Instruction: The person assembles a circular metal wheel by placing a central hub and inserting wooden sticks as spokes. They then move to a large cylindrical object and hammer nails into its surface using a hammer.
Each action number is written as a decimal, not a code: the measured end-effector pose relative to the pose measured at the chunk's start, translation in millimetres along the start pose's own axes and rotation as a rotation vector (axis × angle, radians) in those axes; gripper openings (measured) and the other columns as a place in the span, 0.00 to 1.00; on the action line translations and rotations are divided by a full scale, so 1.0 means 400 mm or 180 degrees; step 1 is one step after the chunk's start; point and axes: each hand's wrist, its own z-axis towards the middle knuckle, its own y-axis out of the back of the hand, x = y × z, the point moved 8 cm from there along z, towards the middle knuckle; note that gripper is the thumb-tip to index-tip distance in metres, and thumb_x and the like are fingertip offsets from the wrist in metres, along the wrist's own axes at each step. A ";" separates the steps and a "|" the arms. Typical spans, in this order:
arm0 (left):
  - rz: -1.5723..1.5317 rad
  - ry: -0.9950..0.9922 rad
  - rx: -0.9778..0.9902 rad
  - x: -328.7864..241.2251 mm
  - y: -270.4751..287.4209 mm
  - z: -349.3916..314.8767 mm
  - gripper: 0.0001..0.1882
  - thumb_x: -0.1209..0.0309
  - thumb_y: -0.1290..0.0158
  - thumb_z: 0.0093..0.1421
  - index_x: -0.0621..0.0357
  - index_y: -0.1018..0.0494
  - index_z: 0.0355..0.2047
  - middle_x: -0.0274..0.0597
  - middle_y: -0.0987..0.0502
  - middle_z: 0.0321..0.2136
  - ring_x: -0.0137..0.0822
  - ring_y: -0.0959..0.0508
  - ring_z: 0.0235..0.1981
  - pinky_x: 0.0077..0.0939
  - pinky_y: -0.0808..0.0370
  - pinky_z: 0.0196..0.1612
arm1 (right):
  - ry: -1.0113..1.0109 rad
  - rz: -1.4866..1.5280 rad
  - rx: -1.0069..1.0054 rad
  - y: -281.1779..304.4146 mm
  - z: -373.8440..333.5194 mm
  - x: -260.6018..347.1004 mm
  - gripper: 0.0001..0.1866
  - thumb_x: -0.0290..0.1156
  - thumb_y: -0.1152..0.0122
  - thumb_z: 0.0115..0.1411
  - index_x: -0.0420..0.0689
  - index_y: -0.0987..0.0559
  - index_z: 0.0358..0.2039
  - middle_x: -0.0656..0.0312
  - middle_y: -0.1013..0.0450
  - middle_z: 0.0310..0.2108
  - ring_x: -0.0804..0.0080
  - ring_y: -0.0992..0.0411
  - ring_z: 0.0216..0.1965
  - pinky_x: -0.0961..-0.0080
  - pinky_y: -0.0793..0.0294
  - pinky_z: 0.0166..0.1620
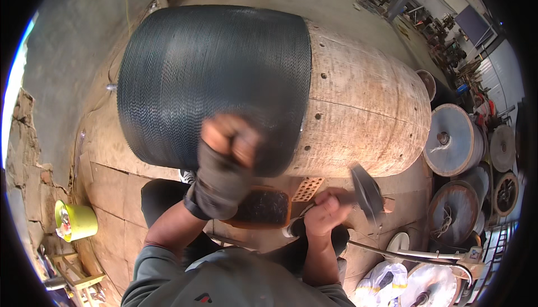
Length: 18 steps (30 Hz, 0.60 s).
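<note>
In front of me lies a large wooden drum (364, 105), its right part bare with small holes. A black, finely ridged covering (185, 82) wraps its left part. My left hand (231, 139), in a dark fingerless glove, is at the covering's near side, fingers curled and blurred. What it holds, if anything, cannot be made out. Low on the right, beside the drum's near edge, my right hand (328, 211) grips a hammer (367, 195) with a dark head, also blurred. Between my knees sits a brown-rimmed tub (260, 209) with dark contents.
A perforated brick (308, 188) lies under the drum's near side. Several large round spools (448, 139) are stacked at right, above a white plastic bag (381, 284). At left are a yellow-green bucket (75, 221) and a wooden stool (78, 279) by a broken wall.
</note>
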 end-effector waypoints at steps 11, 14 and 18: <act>0.2521 -0.2175 0.0862 0.023 -0.072 0.074 0.12 0.70 0.42 0.57 0.53 0.28 0.41 0.47 0.23 0.43 0.45 0.21 0.40 0.45 0.20 0.49 | 0.0205 -0.1936 0.0844 -0.069 -0.015 0.001 0.12 0.33 0.50 0.74 0.36 0.28 0.41 0.44 0.26 0.23 0.49 0.29 0.19 0.61 0.28 0.25; 0.2648 -0.2503 0.1403 0.126 -0.116 0.055 0.21 0.72 0.36 0.45 0.53 0.26 0.42 0.45 0.25 0.43 0.47 0.20 0.37 0.47 0.19 0.49 | -0.0665 -0.1484 0.0944 -0.059 -0.021 -0.054 0.11 0.32 0.50 0.74 0.35 0.28 0.40 0.44 0.27 0.24 0.53 0.27 0.22 0.64 0.28 0.27; 0.2918 -0.2522 0.1526 0.180 -0.126 0.060 0.21 0.73 0.35 0.44 0.54 0.24 0.41 0.44 0.27 0.43 0.46 0.21 0.39 0.48 0.19 0.49 | -0.0169 -0.0516 0.0205 -0.022 -0.013 -0.016 0.11 0.31 0.50 0.73 0.37 0.29 0.36 0.45 0.29 0.23 0.56 0.30 0.22 0.64 0.30 0.27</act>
